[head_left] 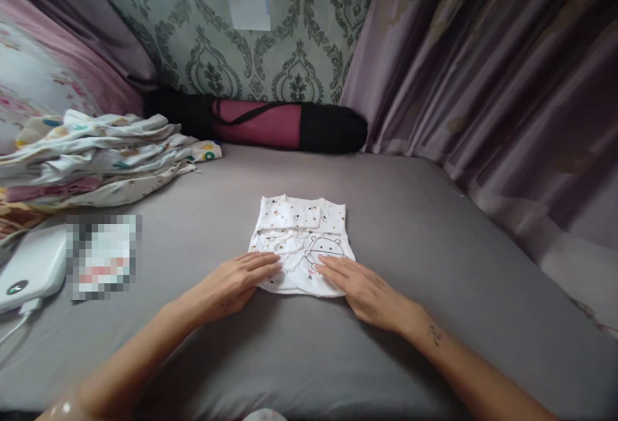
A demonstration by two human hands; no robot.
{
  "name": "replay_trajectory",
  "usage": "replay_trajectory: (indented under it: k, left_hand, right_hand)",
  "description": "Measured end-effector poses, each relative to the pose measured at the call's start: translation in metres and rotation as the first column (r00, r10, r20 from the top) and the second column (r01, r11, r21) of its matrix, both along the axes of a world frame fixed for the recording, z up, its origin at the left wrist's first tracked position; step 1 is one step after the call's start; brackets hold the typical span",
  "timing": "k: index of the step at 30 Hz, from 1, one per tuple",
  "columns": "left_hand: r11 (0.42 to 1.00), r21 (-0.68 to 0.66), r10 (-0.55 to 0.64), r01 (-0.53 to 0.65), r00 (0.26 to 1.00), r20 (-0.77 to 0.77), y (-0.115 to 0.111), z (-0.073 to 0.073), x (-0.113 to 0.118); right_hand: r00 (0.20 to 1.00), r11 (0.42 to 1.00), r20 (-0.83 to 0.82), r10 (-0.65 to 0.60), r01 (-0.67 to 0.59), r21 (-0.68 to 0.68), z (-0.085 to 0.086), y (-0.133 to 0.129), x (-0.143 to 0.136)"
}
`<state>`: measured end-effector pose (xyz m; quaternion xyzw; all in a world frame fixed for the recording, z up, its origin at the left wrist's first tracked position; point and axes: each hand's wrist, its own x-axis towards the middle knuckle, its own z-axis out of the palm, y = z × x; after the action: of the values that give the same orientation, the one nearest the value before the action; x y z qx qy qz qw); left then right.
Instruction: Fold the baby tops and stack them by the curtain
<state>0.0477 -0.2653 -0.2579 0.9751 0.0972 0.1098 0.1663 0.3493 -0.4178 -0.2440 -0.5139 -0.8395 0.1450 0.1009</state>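
A small white garment (294, 266) with a bear-like drawing and tiny printed figures lies folded on the grey sheet (309, 350). Its top part is folded over, and thin ties cross its middle. My left hand (241, 279) rests palm down on the garment's lower left side, fingers stretched out. On the lower right side, over the edge of the drawing, my right hand (360, 282) lies flat with its fingers extended. Neither hand grips anything.
A pile of printed cloths (96, 157) is at the left. Nearer are a white device (36, 260) with a cable and a blurred packet (106, 257). A black and maroon roll bag (261, 123) lies by the wall; purple curtains (458, 67) hang at the right.
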Motion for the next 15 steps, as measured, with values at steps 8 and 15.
replay_trajectory:
  k: [8,15]
  left_hand:
    - [0.949,-0.179,0.285,-0.261,0.95,0.124,0.01,-0.012,-0.029]
    - [0.823,-0.307,0.549,-0.477,0.806,0.22,0.011,0.005,0.014]
  right_hand:
    - [0.973,0.994,-0.218,-0.081,0.095,0.051,-0.007,0.004,0.025]
    - [0.896,0.925,-0.351,-0.271,0.344,0.163,0.001,0.034,0.024]
